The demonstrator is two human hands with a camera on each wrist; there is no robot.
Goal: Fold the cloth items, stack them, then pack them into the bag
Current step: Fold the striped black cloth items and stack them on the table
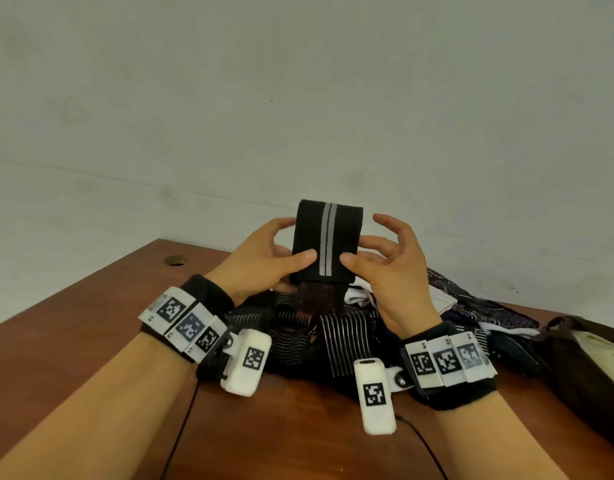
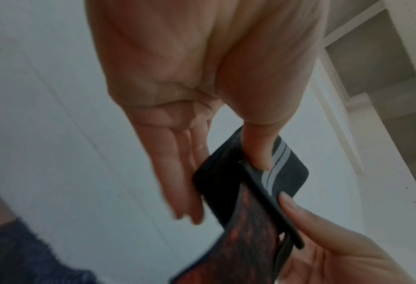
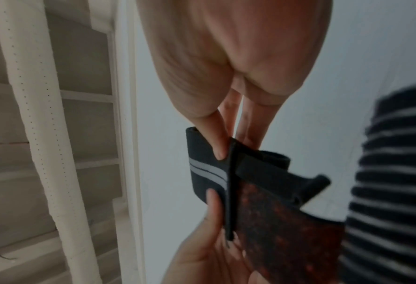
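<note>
A folded black cloth (image 1: 328,240) with two grey stripes is held upright above the clothes pile. A reddish-brown speckled part (image 1: 317,299) hangs below its fold. My left hand (image 1: 295,249) pinches its left edge, thumb on the front and fingers behind. My right hand (image 1: 359,252) pinches the right edge the same way. In the left wrist view the thumb (image 2: 260,151) presses the black cloth (image 2: 289,173). In the right wrist view the thumb (image 3: 216,142) lies on the striped face of the cloth (image 3: 206,173). The brown bag (image 1: 582,368) lies at the right.
A heap of dark striped and patterned clothes (image 1: 333,337) lies on the wooden table (image 1: 91,306) under my hands. The table has a round hole (image 1: 175,260) at its far left. A plain wall stands close behind it. Thin cables run from both wrists.
</note>
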